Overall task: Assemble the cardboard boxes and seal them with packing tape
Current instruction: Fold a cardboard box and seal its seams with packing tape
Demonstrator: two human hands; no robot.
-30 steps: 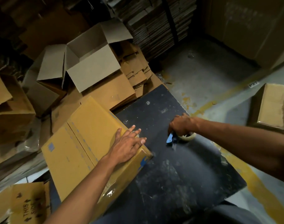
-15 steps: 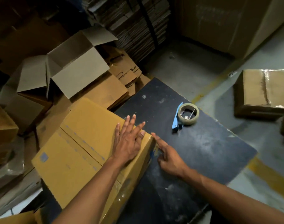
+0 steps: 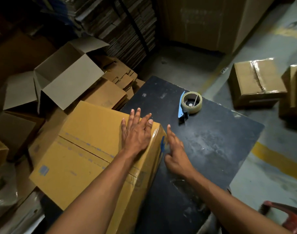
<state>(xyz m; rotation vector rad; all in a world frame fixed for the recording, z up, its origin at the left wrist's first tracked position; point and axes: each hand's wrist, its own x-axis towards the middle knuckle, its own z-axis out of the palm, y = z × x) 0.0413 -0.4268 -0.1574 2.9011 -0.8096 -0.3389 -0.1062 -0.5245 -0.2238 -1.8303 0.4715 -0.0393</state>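
Box [image 3: 87, 149], left hand [image 3: 136, 132] flat on top

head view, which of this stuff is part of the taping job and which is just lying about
In the job:
yellow box under the flat left hand
right hand at its taped end
tape dispenser on the black table

Lying about:
open grey box
sealed box on the floor
flat cardboard stack

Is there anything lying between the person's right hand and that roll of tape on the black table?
Nothing visible. The right hand is beside the yellow box, and only bare black tabletop lies between it and the tape dispenser.
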